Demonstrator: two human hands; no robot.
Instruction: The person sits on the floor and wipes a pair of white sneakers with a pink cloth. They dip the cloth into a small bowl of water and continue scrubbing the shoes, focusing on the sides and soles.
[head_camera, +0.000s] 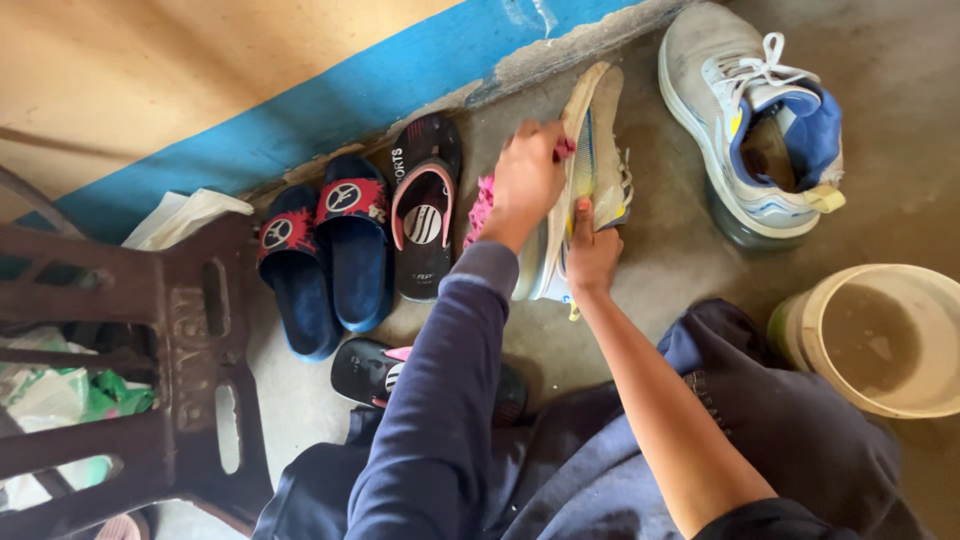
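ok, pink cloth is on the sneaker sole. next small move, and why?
Probably draw the left hand and its pink cloth down along the upturned sneaker toward the heel. The right hand already braces the shoe on its side, the cloth sits against the sole edge, and the sole still looks grubby. Hedged: one frame only.

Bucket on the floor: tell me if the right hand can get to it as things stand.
Probably yes, but not right away: the right hand grips the sneaker. The bucket sits open beside the right arm, nothing between.
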